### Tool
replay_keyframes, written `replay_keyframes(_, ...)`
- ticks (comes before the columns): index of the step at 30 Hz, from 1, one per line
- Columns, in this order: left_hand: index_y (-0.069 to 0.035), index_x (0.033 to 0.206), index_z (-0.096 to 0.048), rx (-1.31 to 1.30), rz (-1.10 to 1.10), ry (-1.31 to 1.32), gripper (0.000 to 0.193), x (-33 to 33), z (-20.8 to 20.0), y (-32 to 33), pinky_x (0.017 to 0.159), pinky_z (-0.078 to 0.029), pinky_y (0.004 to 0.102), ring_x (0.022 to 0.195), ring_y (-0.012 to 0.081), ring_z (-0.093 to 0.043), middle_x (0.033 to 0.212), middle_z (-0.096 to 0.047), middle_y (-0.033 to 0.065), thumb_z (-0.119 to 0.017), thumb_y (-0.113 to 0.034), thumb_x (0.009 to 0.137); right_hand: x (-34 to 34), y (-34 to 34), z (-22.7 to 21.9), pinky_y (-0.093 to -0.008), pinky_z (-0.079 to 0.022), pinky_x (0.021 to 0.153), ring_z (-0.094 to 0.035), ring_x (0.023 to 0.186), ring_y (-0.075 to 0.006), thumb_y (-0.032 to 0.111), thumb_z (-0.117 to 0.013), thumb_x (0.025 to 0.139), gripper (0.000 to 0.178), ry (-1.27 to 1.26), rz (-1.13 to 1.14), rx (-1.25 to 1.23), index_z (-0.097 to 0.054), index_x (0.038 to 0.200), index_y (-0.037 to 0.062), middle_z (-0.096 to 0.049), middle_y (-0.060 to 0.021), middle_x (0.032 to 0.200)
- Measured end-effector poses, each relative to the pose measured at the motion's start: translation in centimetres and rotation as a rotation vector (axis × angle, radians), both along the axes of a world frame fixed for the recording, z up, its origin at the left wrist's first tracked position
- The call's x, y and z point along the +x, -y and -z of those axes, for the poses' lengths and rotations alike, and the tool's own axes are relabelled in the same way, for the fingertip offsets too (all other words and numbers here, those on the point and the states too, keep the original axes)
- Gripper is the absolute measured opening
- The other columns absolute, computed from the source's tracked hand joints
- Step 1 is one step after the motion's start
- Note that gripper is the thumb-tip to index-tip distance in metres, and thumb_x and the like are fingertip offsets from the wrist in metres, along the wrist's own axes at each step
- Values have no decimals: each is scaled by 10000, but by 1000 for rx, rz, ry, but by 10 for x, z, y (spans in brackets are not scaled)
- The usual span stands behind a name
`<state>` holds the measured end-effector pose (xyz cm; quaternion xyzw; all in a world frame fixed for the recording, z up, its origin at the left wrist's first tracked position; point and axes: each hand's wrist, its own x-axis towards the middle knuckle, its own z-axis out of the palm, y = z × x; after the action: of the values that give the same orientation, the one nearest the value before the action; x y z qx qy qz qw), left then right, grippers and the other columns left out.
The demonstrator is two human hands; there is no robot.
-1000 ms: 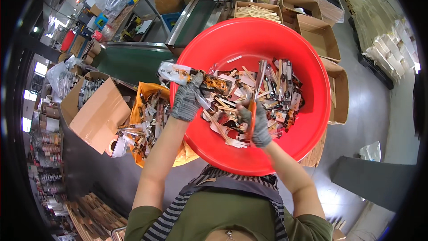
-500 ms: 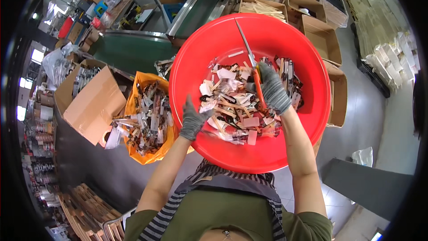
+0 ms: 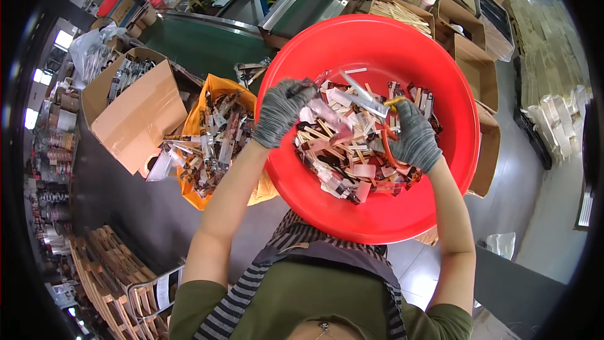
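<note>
My right hand (image 3: 412,137), in a grey knitted glove, grips scissors with orange handles (image 3: 389,148). Their blades (image 3: 365,97) are parted and point up and left over a big red basin (image 3: 371,223). The gloved left hand (image 3: 283,112) is closed above the basin's left side, its fingertips near the blades. What it pinches is blurred; a reddish clear scrap shows by the fingertips. A smeared pinkish-white piece (image 3: 328,116) is between the hands. Inside the basin lie small wrappers, white slips and wooden sticks (image 3: 321,131) in a loose heap.
Left of the basin stands a yellow bag (image 3: 217,88) full of used-looking wrappers, beside an open cardboard box (image 3: 141,116). A green conveyor (image 3: 201,44) runs behind. Cardboard boxes (image 3: 475,66) line the right, one holding wooden sticks (image 3: 402,16). Wooden slats (image 3: 110,277) are stacked lower left.
My left hand has risen from the basin's lower left and its fingers have closed. The scissors have swung left, lower, and their blades have opened. The view has shifted slightly.
</note>
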<state>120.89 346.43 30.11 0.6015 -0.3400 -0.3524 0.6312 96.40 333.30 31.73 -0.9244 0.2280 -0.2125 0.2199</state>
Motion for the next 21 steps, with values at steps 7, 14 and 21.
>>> replay_keyframes(7, -3, 854, -617, 106, 148, 346, 148, 5, -52, 17, 661, -467, 234, 706, 94, -568, 777, -619, 55, -653, -107, 754, 6, 15, -38, -386, -399, 888, -471, 1054, -321, 448, -663, 631, 659, -416, 25, -222, -464, 1097, 26, -488, -176, 1090)
replay_keyframes(14, -15, 825, -626, -41, 242, 738, 166, 4, -78, 31, 668, -484, 278, 714, 162, -591, 774, -591, 81, -693, -109, 706, 25, 27, -81, -370, -429, 856, -502, 1013, -302, 389, -680, 597, 615, -473, -77, -445, -517, 1061, 21, -522, -171, 1053)
replay_keyframes(21, -22, 834, -632, -110, 180, 808, 133, 4, -75, 39, 652, -481, 272, 666, 178, -579, 751, -589, 84, -667, -98, 730, 25, 34, -72, -374, -472, 690, -581, 764, -313, 366, -679, 628, 438, -595, -101, -274, -587, 930, 63, -593, -133, 809)
